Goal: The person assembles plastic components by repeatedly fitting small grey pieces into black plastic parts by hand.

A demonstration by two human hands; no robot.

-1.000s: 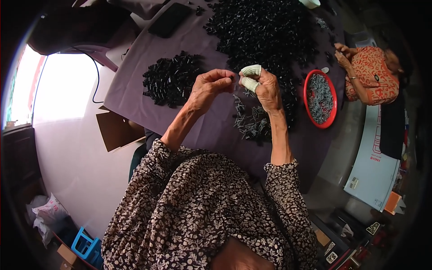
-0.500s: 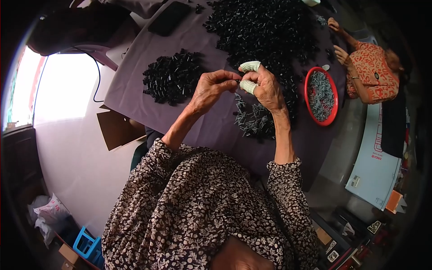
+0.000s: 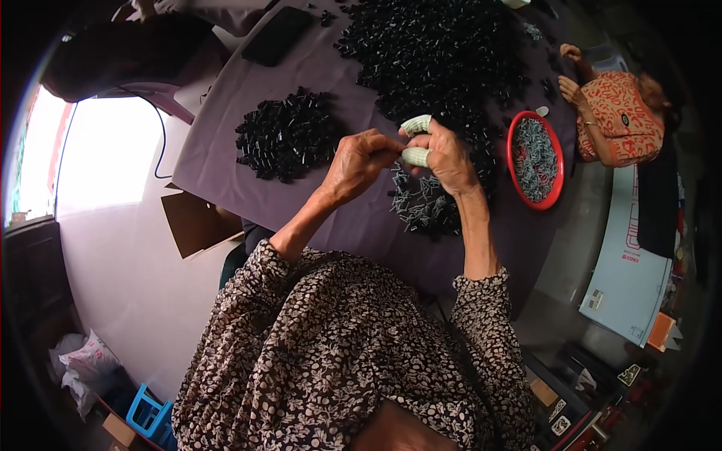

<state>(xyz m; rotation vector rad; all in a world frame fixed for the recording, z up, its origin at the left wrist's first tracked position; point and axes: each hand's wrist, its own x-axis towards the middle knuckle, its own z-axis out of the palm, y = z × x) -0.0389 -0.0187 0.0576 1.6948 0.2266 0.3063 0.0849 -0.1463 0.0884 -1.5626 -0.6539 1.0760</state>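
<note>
My left hand (image 3: 359, 159) and my right hand (image 3: 444, 150) meet above a purple-covered table (image 3: 226, 150), fingertips pinched together on a small black part that is too small to make out. Two fingers of the right hand wear pale ribbed finger covers (image 3: 415, 140). Directly below the hands lies a small heap of black-and-grey parts (image 3: 425, 207). A large pile of small black parts (image 3: 436, 52) spreads beyond the hands, and a separate smaller black pile (image 3: 286, 135) lies to the left.
A red round bowl of grey metal pieces (image 3: 535, 159) sits at the right. Another person in an orange patterned top (image 3: 620, 120) works at the table's far right. A dark phone (image 3: 278, 36) lies at the back, and a cardboard box (image 3: 195, 222) stands by the table's near-left edge.
Both hands stay together over the table; the fingers shifted slightly as they work the small part. The other person's hands moved a little at the far right.
</note>
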